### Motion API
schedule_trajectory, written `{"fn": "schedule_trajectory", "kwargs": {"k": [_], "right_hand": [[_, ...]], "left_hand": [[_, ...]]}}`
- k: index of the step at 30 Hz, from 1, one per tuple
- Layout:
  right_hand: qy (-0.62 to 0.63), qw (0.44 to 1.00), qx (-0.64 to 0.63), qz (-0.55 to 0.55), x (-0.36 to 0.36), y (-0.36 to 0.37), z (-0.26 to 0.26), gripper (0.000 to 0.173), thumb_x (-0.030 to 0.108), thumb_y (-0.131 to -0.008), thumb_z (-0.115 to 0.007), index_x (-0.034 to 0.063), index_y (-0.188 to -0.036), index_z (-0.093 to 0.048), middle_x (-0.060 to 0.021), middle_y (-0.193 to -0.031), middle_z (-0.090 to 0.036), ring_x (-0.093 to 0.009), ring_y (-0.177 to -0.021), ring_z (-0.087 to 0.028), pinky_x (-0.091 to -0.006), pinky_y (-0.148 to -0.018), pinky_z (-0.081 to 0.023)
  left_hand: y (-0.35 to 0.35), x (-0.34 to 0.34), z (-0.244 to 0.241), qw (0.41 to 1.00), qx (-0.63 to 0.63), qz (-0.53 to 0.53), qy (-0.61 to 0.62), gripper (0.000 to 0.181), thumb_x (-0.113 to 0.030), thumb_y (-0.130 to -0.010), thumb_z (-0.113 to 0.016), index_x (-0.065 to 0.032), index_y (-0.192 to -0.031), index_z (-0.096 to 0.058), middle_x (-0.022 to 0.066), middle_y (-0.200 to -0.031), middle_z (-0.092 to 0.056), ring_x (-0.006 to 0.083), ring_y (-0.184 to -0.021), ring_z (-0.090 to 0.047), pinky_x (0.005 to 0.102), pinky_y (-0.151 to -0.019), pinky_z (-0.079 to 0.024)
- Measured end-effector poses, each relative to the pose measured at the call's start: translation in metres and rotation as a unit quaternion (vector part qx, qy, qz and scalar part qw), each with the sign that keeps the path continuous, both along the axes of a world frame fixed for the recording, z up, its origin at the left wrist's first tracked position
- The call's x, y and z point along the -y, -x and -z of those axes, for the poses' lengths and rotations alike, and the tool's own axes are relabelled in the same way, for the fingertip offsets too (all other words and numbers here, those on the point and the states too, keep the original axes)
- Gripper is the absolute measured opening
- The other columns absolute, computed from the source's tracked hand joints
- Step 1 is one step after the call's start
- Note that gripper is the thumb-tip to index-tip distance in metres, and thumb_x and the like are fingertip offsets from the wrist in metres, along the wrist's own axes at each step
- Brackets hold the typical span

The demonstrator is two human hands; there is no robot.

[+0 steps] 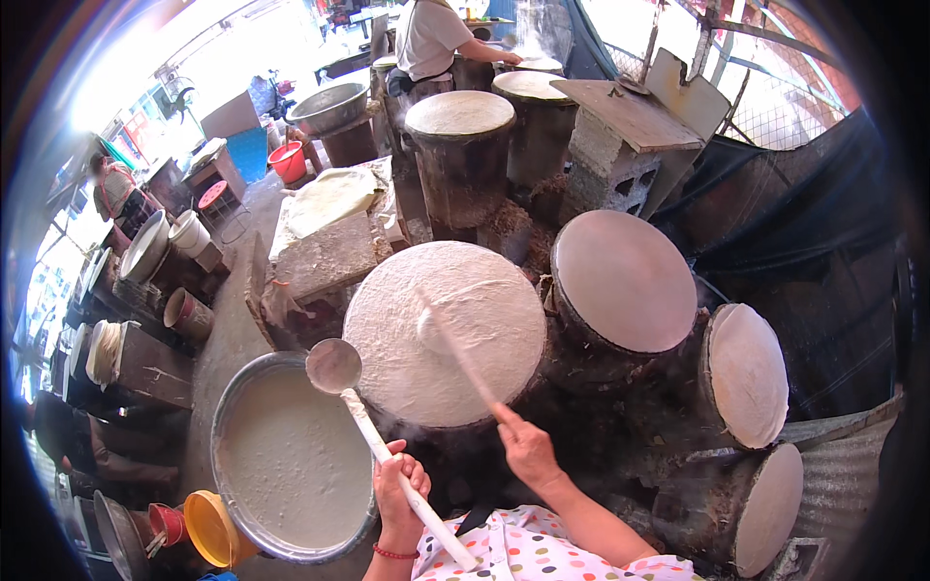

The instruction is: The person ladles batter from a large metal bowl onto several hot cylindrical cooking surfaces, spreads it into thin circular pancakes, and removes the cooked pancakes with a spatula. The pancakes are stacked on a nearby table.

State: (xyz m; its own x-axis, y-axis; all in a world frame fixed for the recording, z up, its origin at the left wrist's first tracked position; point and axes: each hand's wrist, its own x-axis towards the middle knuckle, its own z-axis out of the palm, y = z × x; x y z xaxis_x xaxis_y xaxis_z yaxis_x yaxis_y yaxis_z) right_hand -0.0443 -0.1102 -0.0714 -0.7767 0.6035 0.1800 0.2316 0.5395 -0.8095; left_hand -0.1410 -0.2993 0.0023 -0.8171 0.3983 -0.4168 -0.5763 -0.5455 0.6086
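Note:
A round griddle covered with pale, wet batter [399, 341] lies before me on a drum stove. My right hand [529, 444] grips a thin wooden stick [465, 356] that reaches over the batter's middle; its far end is blurred. A small rounded lump of batter [434, 330] shows beside the stick. In my left hand [402, 483] is the long white handle of a ladle [334, 365]. The ladle's bowl hangs between the griddle and a large metal basin of batter [290, 457] at the lower left. Two hands, two separate tools.
To the right stand drum stoves with a smooth round sheet [625, 279] and a sheet with a lifted edge [748, 374]. Folded flatbread [330, 200] lies on a worktable beyond the basin. A co-worker [429, 43] stands at farther stoves. A yellow bucket [211, 526] is lower left.

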Motion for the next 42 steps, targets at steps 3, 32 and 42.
{"fn": "schedule_trajectory", "kwargs": {"k": [3, 32, 42], "right_hand": [[0.132, 0.978, -0.057, 0.153, -0.050, -0.001, 0.009, 0.033, 0.015, -0.093, -0.051, 0.0065, -0.125, -0.056, -0.0127, -0.100, -0.056, -0.024, -0.088, -0.056, -0.0321, -0.074, -0.045], [0.205, 0.974, -0.095, -0.017, 0.063, 0.043, -0.029, 0.036, 0.011, -0.092, -0.057, 0.0072, -0.127, -0.056, -0.0029, -0.093, -0.067, -0.007, -0.070, -0.054, -0.0224, -0.065, -0.047], [0.281, 0.952, -0.063, 0.106, 0.041, -0.002, -0.007, 0.037, 0.017, -0.094, -0.054, 0.0104, -0.130, -0.053, -0.0028, -0.076, -0.059, -0.013, -0.064, -0.057, -0.0275, -0.055, -0.046]], "left_hand": [[0.004, 0.008, -0.002, 1.000, -0.014, 0.004, 0.019, 0.024, -0.011, -0.088, -0.052, -0.0018, -0.110, -0.050, 0.0019, -0.067, -0.044, 0.0103, -0.050, -0.045, 0.0240, -0.040, -0.042], [0.037, -0.034, -0.050, 0.884, 0.237, 0.061, -0.399, 0.039, -0.011, -0.099, -0.035, 0.0080, -0.132, -0.031, 0.0034, -0.074, -0.039, 0.0052, -0.046, -0.037, 0.0189, -0.033, -0.039], [0.023, -0.033, -0.055, 0.904, 0.213, 0.142, -0.342, 0.037, -0.014, -0.100, -0.036, -0.0090, -0.137, -0.034, -0.0006, -0.072, -0.037, 0.0039, -0.046, -0.033, 0.0167, -0.032, -0.034]]}}
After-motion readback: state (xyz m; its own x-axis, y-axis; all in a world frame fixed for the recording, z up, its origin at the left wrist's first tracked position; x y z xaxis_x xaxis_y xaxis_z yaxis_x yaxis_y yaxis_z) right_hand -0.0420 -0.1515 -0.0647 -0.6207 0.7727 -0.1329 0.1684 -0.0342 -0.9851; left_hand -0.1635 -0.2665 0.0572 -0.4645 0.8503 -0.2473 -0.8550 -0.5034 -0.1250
